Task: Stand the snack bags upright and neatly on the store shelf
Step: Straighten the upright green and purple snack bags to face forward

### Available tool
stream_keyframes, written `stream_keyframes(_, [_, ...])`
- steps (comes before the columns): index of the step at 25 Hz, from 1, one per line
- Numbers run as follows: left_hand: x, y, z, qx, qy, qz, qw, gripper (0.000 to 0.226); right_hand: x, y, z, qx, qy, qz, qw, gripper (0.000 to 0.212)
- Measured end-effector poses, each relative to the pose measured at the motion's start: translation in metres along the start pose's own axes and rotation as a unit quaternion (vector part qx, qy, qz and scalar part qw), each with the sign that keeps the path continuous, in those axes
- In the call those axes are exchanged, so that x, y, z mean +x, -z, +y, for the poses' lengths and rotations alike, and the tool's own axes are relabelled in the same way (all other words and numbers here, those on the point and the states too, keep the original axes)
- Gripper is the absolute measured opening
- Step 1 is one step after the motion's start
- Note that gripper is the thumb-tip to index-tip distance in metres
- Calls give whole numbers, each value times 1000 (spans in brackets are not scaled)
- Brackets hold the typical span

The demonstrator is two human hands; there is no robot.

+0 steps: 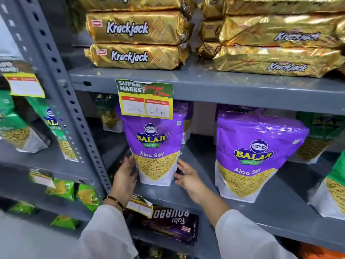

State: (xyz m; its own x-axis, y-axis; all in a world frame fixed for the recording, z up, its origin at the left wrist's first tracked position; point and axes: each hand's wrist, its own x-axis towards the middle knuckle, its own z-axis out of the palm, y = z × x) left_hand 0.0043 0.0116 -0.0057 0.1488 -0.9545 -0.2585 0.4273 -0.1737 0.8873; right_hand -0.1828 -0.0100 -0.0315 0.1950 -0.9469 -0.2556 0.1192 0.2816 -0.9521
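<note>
Purple Aloo Sev bag [153,146] stands upright between open left hand [124,176] and right hand [188,177], seemingly touching its base.

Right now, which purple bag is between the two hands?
The left purple bag, under the price tag. The left hand and right hand flank it; the other purple bag stands alone.

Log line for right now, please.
step: straightening bag | left hand: open, at the purple bag's left side | right hand: open, at its right | bag: upright on shelf

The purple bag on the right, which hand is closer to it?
Right. The right hand lies between the two purple bags, apart from the right purple bag; the left hand is beyond the other bag.
</note>
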Motion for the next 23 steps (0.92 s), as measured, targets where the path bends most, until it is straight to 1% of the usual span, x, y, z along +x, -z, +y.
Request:
stream_keyframes(2, [7, 3, 0, 11, 4, 1, 1000, 48, 1, -2, 0, 9, -6, -2, 1000, 73])
stream_keyframes(8, [26, 3, -2, 7, 6, 6, 1000, 47, 8, 4, 1, 10, 0, 11, 1000, 72])
stream_keyframes(20, [29, 6, -4, 30, 18, 34, 999, 48, 9, 5, 6, 19, -11, 12, 1000, 78])
stream_keyframes(23, [27, 4, -3, 26, 14, 39, 999, 48, 8, 5, 7, 19, -1, 14, 1000, 74])
